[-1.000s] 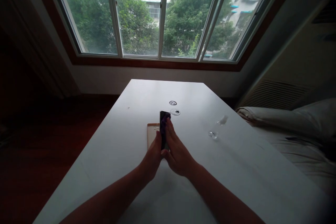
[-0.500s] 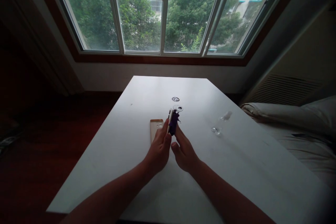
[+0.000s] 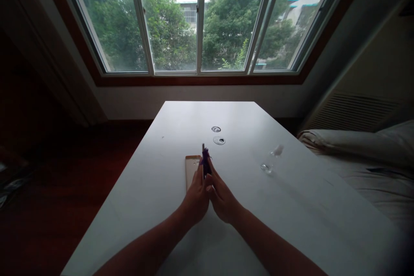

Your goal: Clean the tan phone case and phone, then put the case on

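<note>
A thin phone point(image 3: 203, 155) stands on edge between my hands, over the white table. My left hand point(image 3: 195, 198) is closed on it from the left. Against its right face sits a dark purple cloth point(image 3: 206, 164), pressed by the fingers of my right hand point(image 3: 224, 196). The fingertips of both hands nearly meet, and the palms are hidden. Just left of my left hand a beige phone case point(image 3: 191, 168) lies on the table, partly covered by that hand.
Two round flat pieces, one point(image 3: 216, 129) behind the other point(image 3: 219, 140), lie beyond my hands on the table point(image 3: 145, 189). A clear bottle point(image 3: 267, 168) lies to the right. Farther right is bedding point(image 3: 355, 146); a window is ahead.
The phone has turned edge-on to the view and moved slightly left. My right hand has come left, closer against the cloth and my left hand. The view has tilted up a little.
</note>
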{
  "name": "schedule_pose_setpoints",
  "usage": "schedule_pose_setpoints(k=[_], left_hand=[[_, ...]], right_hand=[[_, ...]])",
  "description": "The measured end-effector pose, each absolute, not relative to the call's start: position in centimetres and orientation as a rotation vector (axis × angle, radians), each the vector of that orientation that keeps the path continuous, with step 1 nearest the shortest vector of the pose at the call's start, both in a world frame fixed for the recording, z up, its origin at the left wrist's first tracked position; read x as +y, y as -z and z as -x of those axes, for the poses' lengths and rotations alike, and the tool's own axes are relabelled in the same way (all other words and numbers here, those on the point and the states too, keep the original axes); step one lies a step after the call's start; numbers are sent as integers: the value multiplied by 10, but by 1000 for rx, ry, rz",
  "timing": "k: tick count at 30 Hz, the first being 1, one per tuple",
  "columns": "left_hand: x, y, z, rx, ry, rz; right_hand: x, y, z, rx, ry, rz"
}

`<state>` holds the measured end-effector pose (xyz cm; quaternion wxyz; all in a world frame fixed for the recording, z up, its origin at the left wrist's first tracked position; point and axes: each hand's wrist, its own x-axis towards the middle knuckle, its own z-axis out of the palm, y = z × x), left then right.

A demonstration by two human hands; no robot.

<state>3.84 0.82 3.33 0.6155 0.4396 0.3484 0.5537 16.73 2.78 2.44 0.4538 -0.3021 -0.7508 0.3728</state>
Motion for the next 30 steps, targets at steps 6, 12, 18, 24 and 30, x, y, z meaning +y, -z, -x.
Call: schedule_pose_setpoints(k=[6, 12, 18, 24, 30], left_hand=[[0, -37, -45, 1014, -1252, -1381], [-7, -44, -46, 978, -1249, -1511], [13, -21, -45, 961, -1013, -1204], [20, -19, -43, 932, -982, -1137], [10, -29, -44, 957, -1047, -1130]], right_hand=[[33, -28, -169, -1380, -1170, 769], [42, -43, -179, -851, -1302, 1040], [54, -46, -184, -539, -1343, 936], [70, -40, -194, -444, -1267, 989], [73, -35, -204, -913, -719, 1078]])
